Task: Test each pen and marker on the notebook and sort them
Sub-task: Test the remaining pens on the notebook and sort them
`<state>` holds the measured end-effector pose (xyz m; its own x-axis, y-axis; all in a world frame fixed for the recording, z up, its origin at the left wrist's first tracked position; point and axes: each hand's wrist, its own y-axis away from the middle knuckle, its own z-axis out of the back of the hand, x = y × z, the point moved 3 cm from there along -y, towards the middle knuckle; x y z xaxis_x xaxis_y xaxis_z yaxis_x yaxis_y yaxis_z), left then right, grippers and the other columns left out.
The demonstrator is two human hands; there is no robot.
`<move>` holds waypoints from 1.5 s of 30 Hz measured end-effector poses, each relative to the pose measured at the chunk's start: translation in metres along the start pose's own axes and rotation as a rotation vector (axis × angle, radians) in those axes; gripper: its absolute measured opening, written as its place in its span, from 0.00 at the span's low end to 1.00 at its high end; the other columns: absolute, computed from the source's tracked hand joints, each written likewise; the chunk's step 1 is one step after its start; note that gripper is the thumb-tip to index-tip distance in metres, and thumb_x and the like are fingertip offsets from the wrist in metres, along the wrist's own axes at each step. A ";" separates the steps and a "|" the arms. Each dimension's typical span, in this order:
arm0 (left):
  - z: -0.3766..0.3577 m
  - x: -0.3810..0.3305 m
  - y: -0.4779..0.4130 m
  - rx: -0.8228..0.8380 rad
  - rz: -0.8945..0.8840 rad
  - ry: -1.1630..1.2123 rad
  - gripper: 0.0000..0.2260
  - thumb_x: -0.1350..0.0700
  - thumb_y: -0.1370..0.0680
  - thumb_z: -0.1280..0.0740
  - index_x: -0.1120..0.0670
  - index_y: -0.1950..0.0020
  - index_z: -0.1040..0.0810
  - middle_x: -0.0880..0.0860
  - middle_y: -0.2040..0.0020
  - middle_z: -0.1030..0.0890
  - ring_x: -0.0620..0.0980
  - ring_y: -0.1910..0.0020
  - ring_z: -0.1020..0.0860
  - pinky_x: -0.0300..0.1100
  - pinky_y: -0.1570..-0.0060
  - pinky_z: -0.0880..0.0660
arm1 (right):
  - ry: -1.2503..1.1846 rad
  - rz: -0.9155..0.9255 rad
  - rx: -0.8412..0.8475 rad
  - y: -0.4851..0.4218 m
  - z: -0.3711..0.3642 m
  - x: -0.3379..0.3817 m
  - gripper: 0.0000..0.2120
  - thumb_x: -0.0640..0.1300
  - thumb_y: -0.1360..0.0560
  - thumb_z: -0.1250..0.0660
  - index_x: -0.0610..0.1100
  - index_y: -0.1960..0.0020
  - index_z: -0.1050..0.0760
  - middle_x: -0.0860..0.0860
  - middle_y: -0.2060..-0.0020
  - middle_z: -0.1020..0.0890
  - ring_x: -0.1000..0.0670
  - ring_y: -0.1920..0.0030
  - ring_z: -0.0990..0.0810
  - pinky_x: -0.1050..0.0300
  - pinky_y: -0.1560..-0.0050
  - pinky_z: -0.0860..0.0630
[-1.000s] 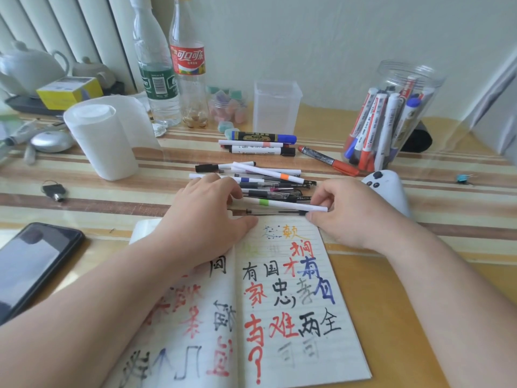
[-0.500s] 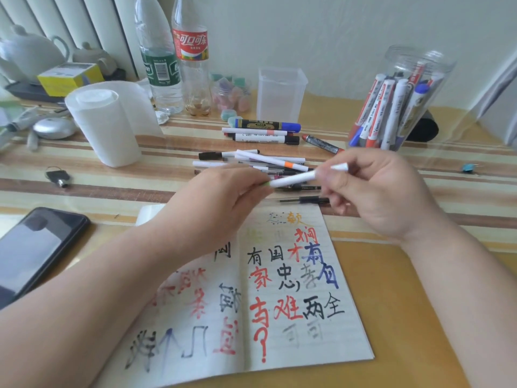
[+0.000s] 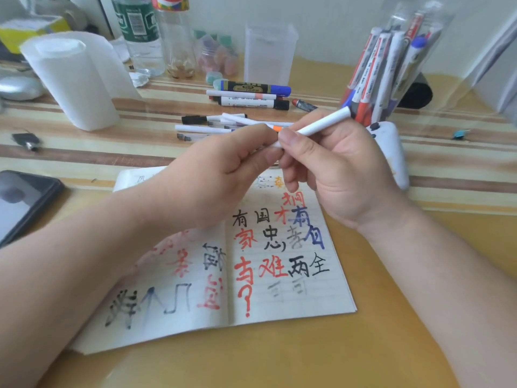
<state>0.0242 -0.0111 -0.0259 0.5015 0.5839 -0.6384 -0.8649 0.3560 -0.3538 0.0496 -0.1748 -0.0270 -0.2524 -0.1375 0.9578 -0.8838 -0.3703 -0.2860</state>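
A thin white pen [image 3: 321, 126] is held up above the top edge of the open notebook [image 3: 279, 298]. My right hand [image 3: 335, 169] grips its barrel, its back end pointing up to the right. My left hand [image 3: 223, 169] is closed over the pen's other end, which is hidden in my fingers. The notebook pages carry test marks in black, red, blue and orange. Behind my hands lies a loose pile of pens and markers [image 3: 221, 124]. A clear jar [image 3: 397, 57] at the back right holds several markers.
A black phone [image 3: 22, 203] lies at the left edge. A white paper roll [image 3: 75, 79], two bottles [image 3: 145, 32], a clear empty square cup [image 3: 268, 49], a white controller-like object [image 3: 391, 152] and a blue-capped marker [image 3: 251, 87] stand or lie on the striped table.
Both hands lifted the white pen off the pile and raised it over the notebook. My left hand has closed over its near end; the camera moved closer.
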 end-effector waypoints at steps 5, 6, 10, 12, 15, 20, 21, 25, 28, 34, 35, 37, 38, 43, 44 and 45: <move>-0.003 -0.001 0.002 0.052 0.015 0.169 0.08 0.45 0.15 0.42 0.43 0.44 0.24 0.36 0.66 0.24 0.38 0.66 0.26 0.34 0.61 0.30 | -0.028 -0.001 -0.004 0.000 0.003 0.002 0.05 0.39 0.22 0.34 0.39 0.56 0.24 0.39 0.67 0.21 0.45 0.70 0.24 0.54 0.71 0.27; -0.002 0.002 0.003 0.077 0.034 0.234 0.12 0.41 0.16 0.44 0.43 0.41 0.25 0.40 0.65 0.26 0.42 0.65 0.29 0.39 0.61 0.30 | -0.025 -0.005 -0.040 0.000 0.005 0.004 0.05 0.39 0.22 0.34 0.40 0.56 0.24 0.40 0.68 0.21 0.46 0.71 0.24 0.56 0.72 0.28; 0.002 0.015 0.006 0.167 0.107 0.327 0.14 0.46 0.20 0.44 0.45 0.36 0.31 0.49 0.61 0.30 0.49 0.62 0.34 0.44 0.59 0.35 | -0.028 -0.032 -0.345 0.000 0.032 0.013 0.07 0.41 0.26 0.35 0.44 0.63 0.26 0.46 0.75 0.25 0.48 0.76 0.31 0.61 0.73 0.37; 0.001 0.014 0.007 0.233 0.097 0.186 0.14 0.55 0.23 0.45 0.46 0.38 0.32 0.45 0.60 0.26 0.49 0.61 0.31 0.44 0.57 0.32 | -0.001 -0.077 -0.372 0.004 0.044 0.025 0.09 0.41 0.28 0.36 0.43 0.66 0.24 0.44 0.76 0.26 0.47 0.76 0.31 0.61 0.73 0.38; -0.007 0.011 0.008 0.378 0.109 -0.074 0.17 0.61 0.21 0.45 0.39 0.40 0.32 0.40 0.54 0.21 0.41 0.56 0.25 0.34 0.57 0.32 | 0.096 -0.289 -0.011 0.019 0.036 0.044 0.13 0.41 0.23 0.38 0.35 0.59 0.18 0.36 0.69 0.19 0.41 0.71 0.22 0.57 0.75 0.30; -0.011 0.002 0.010 0.430 0.077 -0.231 0.21 0.61 0.20 0.44 0.34 0.40 0.31 0.35 0.52 0.23 0.35 0.53 0.25 0.30 0.55 0.31 | 0.178 -0.411 0.153 0.074 0.021 0.035 0.02 0.37 0.31 0.30 0.41 0.59 0.18 0.41 0.70 0.21 0.45 0.70 0.23 0.56 0.75 0.26; -0.013 -0.001 0.010 0.459 0.091 -0.248 0.20 0.59 0.20 0.44 0.33 0.40 0.31 0.37 0.53 0.23 0.37 0.53 0.25 0.35 0.52 0.29 | 0.198 -0.424 0.118 0.086 0.023 0.028 0.03 0.36 0.32 0.29 0.42 0.60 0.19 0.42 0.72 0.23 0.45 0.71 0.25 0.56 0.75 0.27; -0.022 -0.011 0.011 0.547 0.042 -0.366 0.16 0.43 0.24 0.46 0.33 0.37 0.32 0.38 0.51 0.25 0.43 0.49 0.26 0.48 0.42 0.27 | 0.197 -0.403 -0.034 0.109 0.032 0.016 0.03 0.37 0.34 0.32 0.42 0.63 0.20 0.42 0.74 0.28 0.43 0.73 0.31 0.56 0.75 0.32; -0.024 -0.012 0.013 0.572 0.003 -0.454 0.24 0.29 0.26 0.39 0.30 0.31 0.35 0.37 0.49 0.28 0.41 0.48 0.30 0.44 0.44 0.30 | 0.209 -0.340 -0.118 0.111 0.031 0.016 0.05 0.37 0.33 0.34 0.42 0.64 0.20 0.43 0.76 0.30 0.45 0.75 0.33 0.58 0.75 0.36; -0.028 -0.016 0.015 0.577 -0.001 -0.481 0.33 0.22 0.32 0.41 0.27 0.27 0.38 0.39 0.55 0.31 0.40 0.53 0.33 0.42 0.49 0.34 | 0.369 -0.303 -0.089 0.121 0.026 0.016 0.03 0.39 0.33 0.32 0.39 0.64 0.23 0.50 0.78 0.31 0.53 0.76 0.37 0.63 0.75 0.40; -0.028 -0.017 0.015 0.582 0.006 -0.487 0.33 0.22 0.32 0.41 0.27 0.27 0.38 0.39 0.54 0.31 0.41 0.53 0.33 0.42 0.50 0.35 | 0.387 -0.291 -0.069 0.121 0.025 0.017 0.03 0.40 0.33 0.32 0.40 0.64 0.22 0.48 0.77 0.30 0.52 0.75 0.35 0.62 0.74 0.39; -0.028 -0.019 0.014 0.595 0.022 -0.496 0.34 0.22 0.32 0.42 0.27 0.27 0.39 0.39 0.54 0.32 0.41 0.52 0.33 0.43 0.50 0.34 | 0.383 -0.285 -0.040 0.121 0.024 0.017 0.03 0.40 0.32 0.31 0.41 0.63 0.21 0.46 0.76 0.26 0.50 0.74 0.32 0.59 0.73 0.37; -0.028 -0.019 0.014 0.602 0.030 -0.496 0.35 0.22 0.33 0.42 0.27 0.27 0.39 0.39 0.54 0.32 0.42 0.52 0.33 0.43 0.50 0.34 | 0.371 -0.284 -0.030 0.121 0.024 0.017 0.02 0.40 0.32 0.31 0.42 0.63 0.20 0.46 0.75 0.24 0.50 0.73 0.31 0.58 0.73 0.36; -0.026 -0.016 0.014 0.607 0.041 -0.486 0.36 0.20 0.34 0.44 0.26 0.27 0.39 0.39 0.54 0.31 0.42 0.51 0.32 0.44 0.46 0.30 | 0.391 -0.305 0.026 0.119 0.021 0.019 0.02 0.41 0.31 0.30 0.42 0.61 0.20 0.39 0.73 0.23 0.50 0.72 0.29 0.55 0.71 0.33; -0.026 -0.015 0.014 0.609 0.042 -0.485 0.36 0.20 0.34 0.44 0.26 0.27 0.39 0.39 0.54 0.31 0.41 0.51 0.32 0.44 0.46 0.29 | 0.405 -0.308 0.031 0.120 0.020 0.018 0.02 0.41 0.31 0.30 0.43 0.61 0.20 0.38 0.73 0.24 0.50 0.72 0.29 0.56 0.72 0.34; -0.027 -0.014 0.014 0.613 0.046 -0.486 0.36 0.21 0.34 0.43 0.26 0.27 0.40 0.40 0.54 0.31 0.41 0.51 0.32 0.44 0.45 0.29 | 0.416 -0.309 0.030 0.120 0.020 0.018 0.02 0.41 0.31 0.30 0.43 0.61 0.21 0.39 0.74 0.24 0.50 0.73 0.30 0.57 0.72 0.34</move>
<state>0.0042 -0.0342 -0.0402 0.5407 0.8114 -0.2221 -0.7903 0.5804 0.1963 -0.0532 -0.2401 -0.0446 -0.1220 0.3575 0.9259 -0.9317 -0.3629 0.0173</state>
